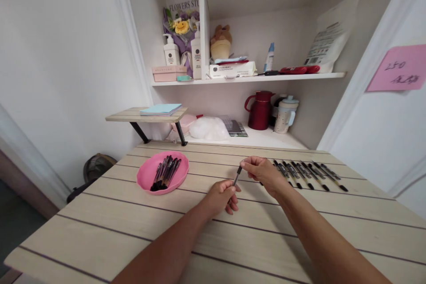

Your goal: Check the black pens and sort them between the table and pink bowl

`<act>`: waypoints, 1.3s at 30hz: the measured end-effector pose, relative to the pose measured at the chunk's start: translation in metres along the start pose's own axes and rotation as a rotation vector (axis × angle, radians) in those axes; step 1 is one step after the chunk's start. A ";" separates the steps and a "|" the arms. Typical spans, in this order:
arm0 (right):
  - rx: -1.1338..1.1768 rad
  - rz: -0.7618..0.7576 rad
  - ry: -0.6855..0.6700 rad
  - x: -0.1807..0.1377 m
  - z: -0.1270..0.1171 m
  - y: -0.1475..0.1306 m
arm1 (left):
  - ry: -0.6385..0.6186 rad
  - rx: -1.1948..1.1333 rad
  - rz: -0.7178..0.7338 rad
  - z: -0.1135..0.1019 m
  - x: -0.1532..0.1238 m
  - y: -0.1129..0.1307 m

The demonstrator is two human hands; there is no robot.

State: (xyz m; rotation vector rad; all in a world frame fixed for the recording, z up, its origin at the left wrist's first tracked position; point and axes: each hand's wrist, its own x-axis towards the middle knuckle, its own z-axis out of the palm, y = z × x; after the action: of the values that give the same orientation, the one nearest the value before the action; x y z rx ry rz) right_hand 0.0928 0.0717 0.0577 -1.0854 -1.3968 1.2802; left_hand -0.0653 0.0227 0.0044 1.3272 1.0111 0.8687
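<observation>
A slim pen with a dark upper end slants up between my two hands over the middle of the table. My left hand is closed round its lower part. The fingertips of my right hand pinch at its upper end; whether they hold a separate small part there is too small to tell. Several pens with black ends lie side by side in a slanting row to the right, partly behind my right hand. More dark pens lie bunched in a pink dish at the left.
A small raised wooden stand with blue paper on it is at the back left of the slatted table. Behind the table are a clear plastic bag, a red jug and a pale cup. A shelf hangs above.
</observation>
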 end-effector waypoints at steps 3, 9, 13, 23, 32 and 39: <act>0.036 0.024 -0.037 0.000 0.000 0.001 | 0.009 -0.006 -0.003 0.000 0.000 0.001; 0.005 0.003 0.008 -0.001 0.001 0.000 | 0.007 -0.012 0.004 0.000 -0.001 0.001; 0.052 0.003 -0.035 -0.002 0.000 -0.001 | 0.005 -0.004 0.003 0.000 -0.001 0.001; 0.049 0.011 -0.055 -0.002 -0.002 0.000 | 0.011 -0.012 -0.009 0.000 0.000 0.001; 0.041 -0.002 -0.020 -0.001 -0.003 0.000 | 0.007 -0.008 -0.004 0.001 0.000 0.001; 0.033 -0.004 -0.068 -0.002 -0.003 -0.003 | 0.014 -0.014 -0.010 0.000 0.001 -0.001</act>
State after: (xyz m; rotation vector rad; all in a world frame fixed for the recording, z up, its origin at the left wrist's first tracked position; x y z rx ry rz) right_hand 0.0956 0.0700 0.0604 -1.0247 -1.4228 1.3434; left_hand -0.0651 0.0233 0.0035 1.3052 1.0202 0.8768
